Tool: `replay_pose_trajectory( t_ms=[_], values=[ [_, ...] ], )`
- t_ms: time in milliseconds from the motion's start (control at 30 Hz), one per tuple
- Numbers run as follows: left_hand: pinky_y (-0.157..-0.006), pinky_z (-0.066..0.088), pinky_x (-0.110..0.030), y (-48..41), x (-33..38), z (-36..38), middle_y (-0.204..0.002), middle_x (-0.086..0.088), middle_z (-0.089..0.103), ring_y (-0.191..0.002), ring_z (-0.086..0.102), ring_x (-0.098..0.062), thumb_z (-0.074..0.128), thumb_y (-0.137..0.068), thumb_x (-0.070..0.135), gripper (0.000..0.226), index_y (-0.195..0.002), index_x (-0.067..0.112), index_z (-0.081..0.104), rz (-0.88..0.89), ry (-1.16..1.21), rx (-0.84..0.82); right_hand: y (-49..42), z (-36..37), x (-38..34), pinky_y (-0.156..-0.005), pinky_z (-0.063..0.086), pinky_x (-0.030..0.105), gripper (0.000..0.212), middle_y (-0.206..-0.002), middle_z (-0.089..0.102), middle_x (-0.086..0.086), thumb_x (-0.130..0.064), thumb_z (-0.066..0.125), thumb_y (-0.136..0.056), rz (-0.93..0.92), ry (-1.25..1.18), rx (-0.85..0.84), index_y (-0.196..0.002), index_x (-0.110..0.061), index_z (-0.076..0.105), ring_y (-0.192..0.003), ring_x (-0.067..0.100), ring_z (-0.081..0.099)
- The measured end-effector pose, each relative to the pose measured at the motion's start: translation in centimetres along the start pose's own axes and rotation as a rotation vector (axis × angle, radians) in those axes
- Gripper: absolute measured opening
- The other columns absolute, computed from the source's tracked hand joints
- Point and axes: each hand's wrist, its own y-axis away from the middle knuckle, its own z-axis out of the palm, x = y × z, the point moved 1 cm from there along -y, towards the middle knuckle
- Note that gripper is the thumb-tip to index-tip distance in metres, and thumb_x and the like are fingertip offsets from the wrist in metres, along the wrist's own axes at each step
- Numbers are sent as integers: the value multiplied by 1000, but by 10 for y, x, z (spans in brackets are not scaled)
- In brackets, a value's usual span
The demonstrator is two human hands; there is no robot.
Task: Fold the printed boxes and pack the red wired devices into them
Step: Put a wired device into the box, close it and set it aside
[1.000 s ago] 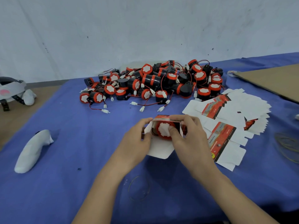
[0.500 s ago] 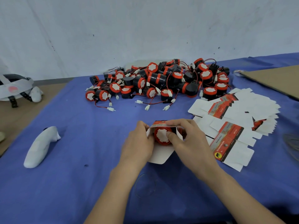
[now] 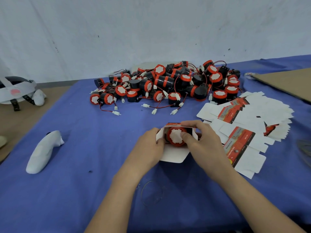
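left hand [image 3: 148,148]: fingers [image 3: 154,132] curled round left wall of printed box [image 3: 173,156] | right hand [image 3: 207,145]: pinches box top, thumb presses red wired device [image 3: 175,137] inside

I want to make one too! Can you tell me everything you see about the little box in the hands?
The box looks like thin card, white inside with red print along its top. Its open end faces the camera, side flaps spread and a rounded flap lying flat on the blue cloth. A red device with a white face sits in the opening. The left hand grips its left side; the right hand curls over the top, thumb on the device.
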Motion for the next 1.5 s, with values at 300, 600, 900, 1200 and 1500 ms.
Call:
replay_pose_trajectory(
  t_ms=[300, 600, 900, 1200, 1500],
  values=[
    [-64, 47, -37, -5, -5, 4, -86, 1, 63, -81, 60, -20, 55, -97, 29, 14, -92, 17, 51, -76, 35, 58, 7, 2, -3, -77, 34, -4, 26, -110, 55, -25, -26, 68, -90, -72, 10, -29, -98, -51, 64, -103, -21, 48],
    [-62, 45, -42, -11, -5, 9, -76, 4, 58, -70, 51, -19, 59, -94, 37, 25, -81, 22, 43, -76, -4, 103, 5, 1, 0, -76, 34, -5, 26, -111, 56, -24, -27, 68, -91, -60, 1, -34, -99, -52, 63, -103, -23, 45],
    [-76, 57, -27, 1, 7, -10, -99, 6, 74, -87, 70, -8, 45, -103, 45, 29, -111, 30, 67, -5, 409, -167, -12, -18, 7, -87, 47, 22, 27, -122, 62, -7, -15, 61, -96, 31, -75, 47, -106, -39, 66, -111, 10, 58],
    [-78, 58, -22, 5, 10, -13, -108, 3, 72, -93, 71, -13, 38, -108, 29, 29, -119, 26, 64, -67, 521, -128, -11, -23, 2, -84, 48, 19, 28, -125, 62, -6, -13, 61, -97, 57, -128, 37, -107, -39, 66, -113, 15, 58],
    [-83, 57, -22, 0, 10, -9, -117, 13, 71, -106, 67, -2, 60, -95, 35, 36, -131, 39, 53, 18, 613, -189, -9, -33, -10, -66, 43, 1, 31, -104, 68, -19, -4, 61, -95, 61, -264, -38, -102, -34, 70, -85, -17, 59]
  ],
)
